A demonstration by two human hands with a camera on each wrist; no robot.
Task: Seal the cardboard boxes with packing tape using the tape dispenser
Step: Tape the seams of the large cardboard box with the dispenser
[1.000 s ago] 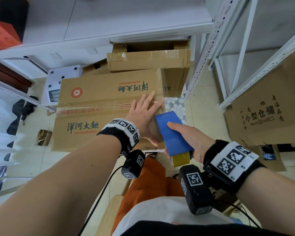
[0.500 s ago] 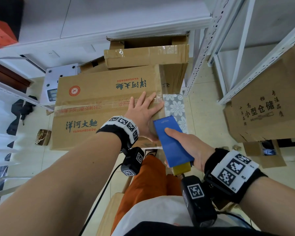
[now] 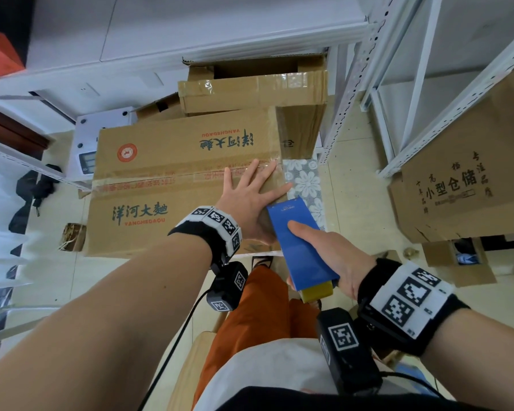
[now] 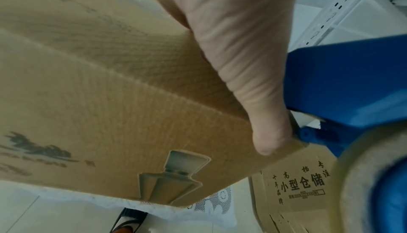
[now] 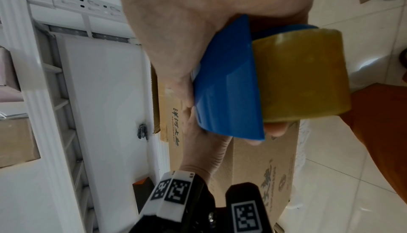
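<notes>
Cardboard box (image 3: 166, 188): large, printed, lying flat-side up on a lace-patterned cloth (image 3: 304, 185) over a low support, in front of the seated person. The centre seam between its top flaps carries a strip of clear tape with red print, running left to right and reaching the right-hand edge.

Left hand (image 3: 251, 203): flat, fingers straight and spread, palm pressed on the box top at the seam's right end. The left wrist view shows the thumb hooked over the near right corner. Judged purpose: to hold the flaps shut and steady the box while tape is applied.

Tape dispenser (image 3: 300, 247): blue body, brownish tape roll (image 5: 301, 76) at the rear. The nose sits at the box's right edge, just beside the left hand; whether tape is attached to the box cannot be told.

Right hand (image 3: 333, 259): closed around the dispenser, thumb lying along the top plate, fingers wrapped beneath. Judged purpose: to angle the nose down against the box end.

Surroundings: further cardboard boxes (image 3: 252, 93) stacked behind, one open-topped; a second printed carton (image 3: 457, 188) on the floor to the right, under white metal shelving (image 3: 350, 84); a white scale-like device (image 3: 101, 134) behind left; tiled floor.
</notes>
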